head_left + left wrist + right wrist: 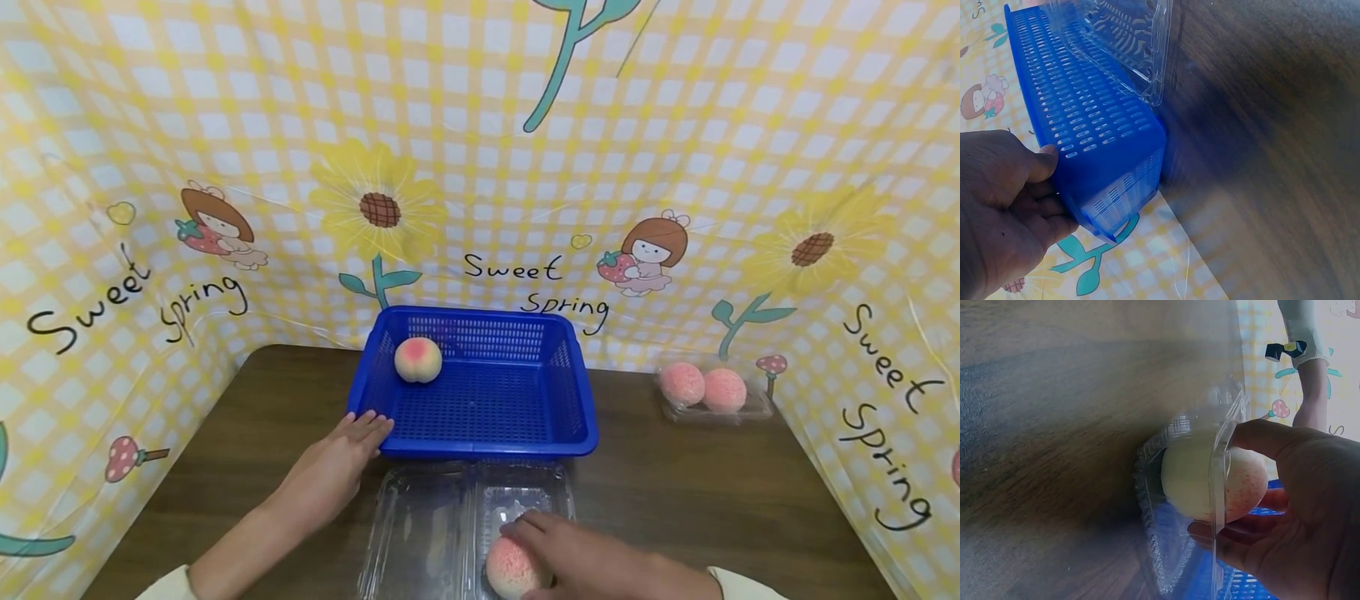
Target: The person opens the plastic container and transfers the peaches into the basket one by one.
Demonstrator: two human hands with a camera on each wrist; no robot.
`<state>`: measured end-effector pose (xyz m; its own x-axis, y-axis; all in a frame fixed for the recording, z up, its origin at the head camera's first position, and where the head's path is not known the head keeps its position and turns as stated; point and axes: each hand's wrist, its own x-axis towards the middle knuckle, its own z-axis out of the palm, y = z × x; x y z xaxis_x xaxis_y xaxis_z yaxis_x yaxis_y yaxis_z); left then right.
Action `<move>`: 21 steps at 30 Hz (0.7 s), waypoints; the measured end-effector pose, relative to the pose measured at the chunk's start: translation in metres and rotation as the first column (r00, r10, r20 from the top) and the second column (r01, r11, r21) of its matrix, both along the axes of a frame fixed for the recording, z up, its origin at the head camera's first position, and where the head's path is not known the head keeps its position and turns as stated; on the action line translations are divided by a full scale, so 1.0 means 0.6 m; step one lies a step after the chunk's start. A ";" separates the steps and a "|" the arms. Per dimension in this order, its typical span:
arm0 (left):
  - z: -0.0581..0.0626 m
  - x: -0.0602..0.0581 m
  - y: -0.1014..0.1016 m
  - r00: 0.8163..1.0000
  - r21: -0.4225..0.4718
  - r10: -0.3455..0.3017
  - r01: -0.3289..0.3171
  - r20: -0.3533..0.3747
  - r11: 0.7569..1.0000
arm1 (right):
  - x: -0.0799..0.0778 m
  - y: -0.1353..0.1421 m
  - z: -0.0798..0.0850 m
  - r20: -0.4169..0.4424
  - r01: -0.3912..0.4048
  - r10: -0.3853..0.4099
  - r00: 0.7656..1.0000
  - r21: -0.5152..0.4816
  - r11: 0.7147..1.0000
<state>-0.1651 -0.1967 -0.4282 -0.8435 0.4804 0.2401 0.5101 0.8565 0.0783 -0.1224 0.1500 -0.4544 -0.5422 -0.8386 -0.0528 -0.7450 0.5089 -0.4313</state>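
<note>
The right hand (592, 552) pinches a peach (512, 571) inside the clear container (423, 533), just off the blue basket's (480, 450) six o'clock edge; table (675, 492) stretches to a two-peach pack (753, 407) at three. The left hand (341, 458) grips the basket's eight o'clock corner, its thumb (1044, 164) shown only by the left wrist view.

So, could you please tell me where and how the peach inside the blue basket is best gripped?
Grip the peach around its widest part, probably from above: it is round, and the blue basket is open-topped, with its left wall close.
</note>
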 end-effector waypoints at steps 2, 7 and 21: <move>0.000 0.000 -0.001 1.000 -0.002 0.000 0.000 -0.003 1.000 | -0.001 0.001 0.001 0.000 -0.001 0.001 1.000 0.000 1.000; -0.002 -0.001 -0.002 1.000 -0.010 0.000 0.000 -0.008 1.000 | -0.001 0.001 0.003 -0.002 0.007 -0.007 1.000 0.020 1.000; -0.004 0.000 -0.002 1.000 -0.023 -0.001 0.001 -0.014 1.000 | -0.002 0.004 0.007 0.002 0.021 -0.021 1.000 0.026 0.999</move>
<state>-0.1653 -0.1980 -0.4306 -0.8396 0.4870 0.2408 0.5120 0.8575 0.0511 -0.1238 0.1523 -0.4503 -0.5595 -0.8253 -0.0759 -0.7331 0.5355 -0.4193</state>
